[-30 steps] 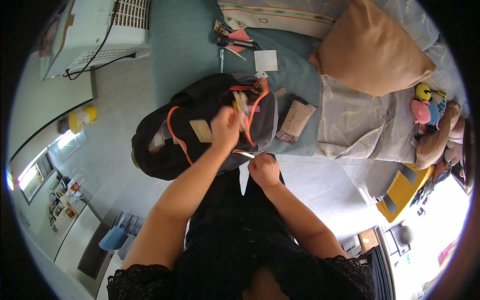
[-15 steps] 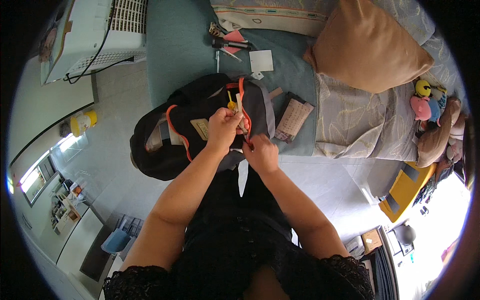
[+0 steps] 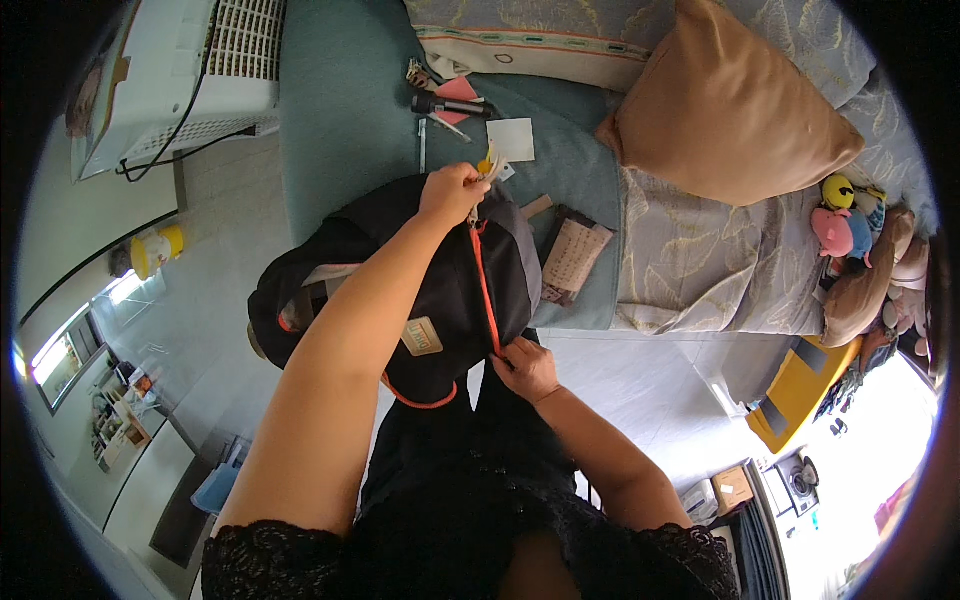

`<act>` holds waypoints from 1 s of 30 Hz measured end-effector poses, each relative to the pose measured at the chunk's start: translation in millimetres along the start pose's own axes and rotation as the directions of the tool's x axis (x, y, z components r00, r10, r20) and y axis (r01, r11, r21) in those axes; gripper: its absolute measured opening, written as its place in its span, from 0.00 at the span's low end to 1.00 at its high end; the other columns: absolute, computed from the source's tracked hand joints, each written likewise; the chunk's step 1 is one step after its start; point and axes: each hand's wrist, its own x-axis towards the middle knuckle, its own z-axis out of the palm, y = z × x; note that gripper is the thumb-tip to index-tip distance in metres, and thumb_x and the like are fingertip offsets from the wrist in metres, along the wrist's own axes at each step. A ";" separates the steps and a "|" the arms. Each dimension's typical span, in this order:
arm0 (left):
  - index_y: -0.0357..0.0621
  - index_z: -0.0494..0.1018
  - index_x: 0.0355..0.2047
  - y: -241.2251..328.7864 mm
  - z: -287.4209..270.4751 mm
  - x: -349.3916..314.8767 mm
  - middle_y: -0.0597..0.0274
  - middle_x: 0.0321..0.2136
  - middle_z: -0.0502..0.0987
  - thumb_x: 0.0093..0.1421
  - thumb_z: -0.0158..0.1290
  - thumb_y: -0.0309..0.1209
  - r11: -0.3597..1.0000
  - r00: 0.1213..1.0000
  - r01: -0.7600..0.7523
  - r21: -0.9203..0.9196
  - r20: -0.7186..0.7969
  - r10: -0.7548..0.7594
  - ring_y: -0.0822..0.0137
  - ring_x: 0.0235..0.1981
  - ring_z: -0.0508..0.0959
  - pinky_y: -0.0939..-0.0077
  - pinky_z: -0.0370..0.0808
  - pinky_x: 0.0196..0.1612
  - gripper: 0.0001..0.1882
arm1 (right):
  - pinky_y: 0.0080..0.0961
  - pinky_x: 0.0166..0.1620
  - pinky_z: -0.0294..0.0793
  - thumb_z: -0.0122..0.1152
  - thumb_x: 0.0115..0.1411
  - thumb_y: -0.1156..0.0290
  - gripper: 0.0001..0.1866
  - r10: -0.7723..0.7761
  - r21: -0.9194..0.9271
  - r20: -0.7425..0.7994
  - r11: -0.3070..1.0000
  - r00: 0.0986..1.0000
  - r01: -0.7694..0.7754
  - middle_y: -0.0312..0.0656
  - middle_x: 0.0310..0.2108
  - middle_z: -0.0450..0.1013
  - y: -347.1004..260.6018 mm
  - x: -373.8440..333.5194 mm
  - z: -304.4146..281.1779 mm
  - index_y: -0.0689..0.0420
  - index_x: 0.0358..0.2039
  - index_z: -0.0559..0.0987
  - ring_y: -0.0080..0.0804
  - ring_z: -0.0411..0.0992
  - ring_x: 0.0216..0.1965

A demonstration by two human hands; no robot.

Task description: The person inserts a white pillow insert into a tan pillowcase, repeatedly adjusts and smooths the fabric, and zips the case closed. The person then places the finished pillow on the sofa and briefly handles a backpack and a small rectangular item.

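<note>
A black and grey backpack [image 3: 375, 268] with orange zip edging and a tan patch lies at the edge of the bed. My left hand [image 3: 454, 192] is closed on the zip pull at the far end of the orange zip [image 3: 485, 285]. A yellow charm [image 3: 486, 165] and a pale strip hang from that pull. The zip line runs straight toward me, its edges together. At its near end my right hand [image 3: 528, 370] pinches the bag's edge. To the left, another orange-edged pocket gapes, partly behind my left forearm.
Beyond the bag lie a dark cylinder [image 3: 445, 104], a pink paper, a white square card [image 3: 511, 139] and a slim white stick [image 3: 422, 146]. A patterned pouch [image 3: 577, 255] rests right of the bag. A brown pillow [image 3: 735, 105] and plush toys [image 3: 840, 225] are farther right.
My left hand has pulled the zip away from me to the bag's far end. The orange edges that stood apart now meet. My right hand has moved nearer to me, holding the bag.
</note>
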 end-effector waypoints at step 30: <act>0.38 0.76 0.36 -23.5 -41.8 -263.0 0.66 0.26 0.75 0.60 0.57 0.31 0.879 0.935 0.277 -0.389 -0.101 -0.339 0.74 0.28 0.74 0.78 0.71 0.33 0.08 | 0.35 0.47 0.75 0.72 0.42 0.80 0.34 0.725 0.822 -0.094 0.443 0.683 -0.357 0.42 0.41 0.75 79.6 111.8 -84.2 0.61 0.52 0.68 0.37 0.75 0.41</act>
